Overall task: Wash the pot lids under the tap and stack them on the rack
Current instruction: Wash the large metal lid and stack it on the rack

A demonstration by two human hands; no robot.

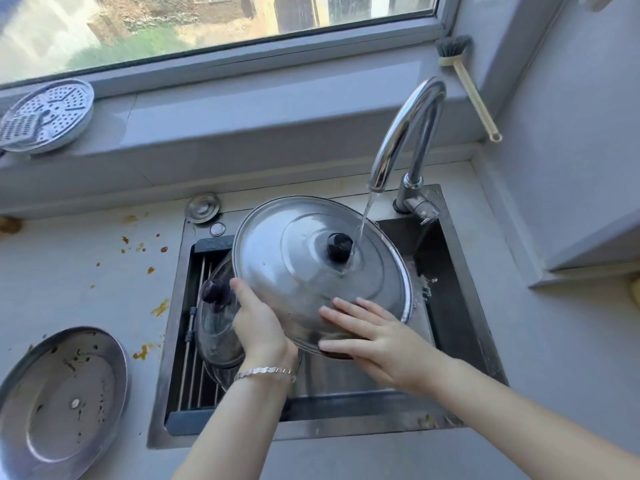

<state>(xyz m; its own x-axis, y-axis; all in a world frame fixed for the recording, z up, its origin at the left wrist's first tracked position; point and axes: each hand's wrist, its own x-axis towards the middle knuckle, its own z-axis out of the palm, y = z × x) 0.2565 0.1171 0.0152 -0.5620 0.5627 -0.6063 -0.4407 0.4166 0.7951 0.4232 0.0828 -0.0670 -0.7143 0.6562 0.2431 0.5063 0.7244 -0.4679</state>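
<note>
Currently rinsing | steel lid (304, 258) tilted under tap (401, 133) so water sheds | left hand (258, 323) grips its rim | right hand (374, 334) flat, open, rubbing.

Bright daylight via window (207, 26), glare on steel lid (311, 258), wide-angle bending at edges, slight blur

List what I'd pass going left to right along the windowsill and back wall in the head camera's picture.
Perforated steamer plate on the sill → small round metal cap on the counter below the sill → curved tap, water running → dish brush leaning in the corner.
</note>
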